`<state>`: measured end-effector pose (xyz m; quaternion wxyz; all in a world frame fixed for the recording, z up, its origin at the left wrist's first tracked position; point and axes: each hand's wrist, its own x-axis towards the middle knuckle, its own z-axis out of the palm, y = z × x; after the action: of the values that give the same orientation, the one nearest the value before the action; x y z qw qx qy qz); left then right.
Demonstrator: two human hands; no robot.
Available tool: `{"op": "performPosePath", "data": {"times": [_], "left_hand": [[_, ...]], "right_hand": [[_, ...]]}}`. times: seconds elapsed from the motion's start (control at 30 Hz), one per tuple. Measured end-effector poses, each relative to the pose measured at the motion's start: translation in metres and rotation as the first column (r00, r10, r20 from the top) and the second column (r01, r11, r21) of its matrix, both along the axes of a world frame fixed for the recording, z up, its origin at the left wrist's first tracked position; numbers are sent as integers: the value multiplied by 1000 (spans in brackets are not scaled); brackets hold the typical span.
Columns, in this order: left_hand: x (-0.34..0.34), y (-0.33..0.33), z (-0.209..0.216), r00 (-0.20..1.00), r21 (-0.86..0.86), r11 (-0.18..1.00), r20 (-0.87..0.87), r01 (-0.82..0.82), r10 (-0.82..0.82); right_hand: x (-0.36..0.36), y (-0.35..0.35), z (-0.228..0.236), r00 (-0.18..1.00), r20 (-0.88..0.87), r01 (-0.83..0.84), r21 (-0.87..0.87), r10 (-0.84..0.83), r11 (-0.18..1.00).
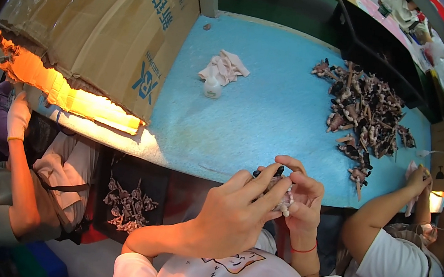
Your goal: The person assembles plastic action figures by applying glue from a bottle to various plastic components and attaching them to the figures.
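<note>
Above my lap, at the front edge of the blue table [222, 138], I hold a small pale pink figurine with black parts. My left hand [239, 199] is closed around one side of this figurine [284, 204], its fingers hiding much of it. From the other side my right hand [306, 203], with a red string at the wrist, grips it between thumb and fingers. A large pile of similar pink, brown and black figurines [368, 110] lies on the table's right side. More unpainted-looking pinkish figurines [126, 204] fill a dark bin at my left.
A crumpled pale cloth [225, 66] and a small white bottle [212, 88] rest mid-table. A cardboard box [102, 27] with an orange-lit torn edge stands left. A black crate [379, 52] sits far right. Co-workers [16, 190] [391, 261] sit on both sides.
</note>
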<state>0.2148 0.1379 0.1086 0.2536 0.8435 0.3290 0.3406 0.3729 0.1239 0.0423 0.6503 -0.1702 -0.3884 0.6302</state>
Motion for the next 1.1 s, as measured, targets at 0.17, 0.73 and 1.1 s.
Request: {"op": "performPosePath", "data": {"times": [0.17,0.73,1.1], "left_hand": [[4,-1,-1,999,-7,1000,-20,26,-26],[15,16,11,975,154,976,-182,153,-124],[17,23,18,976,7,982,-108,189,-187]], "right_hand": [[5,-2,-5,998,32,59,69,-61,996],[16,7,-3,993,-65,107,175,-97,979],[17,16,9,997,-19,82,132,-80,988]]}}
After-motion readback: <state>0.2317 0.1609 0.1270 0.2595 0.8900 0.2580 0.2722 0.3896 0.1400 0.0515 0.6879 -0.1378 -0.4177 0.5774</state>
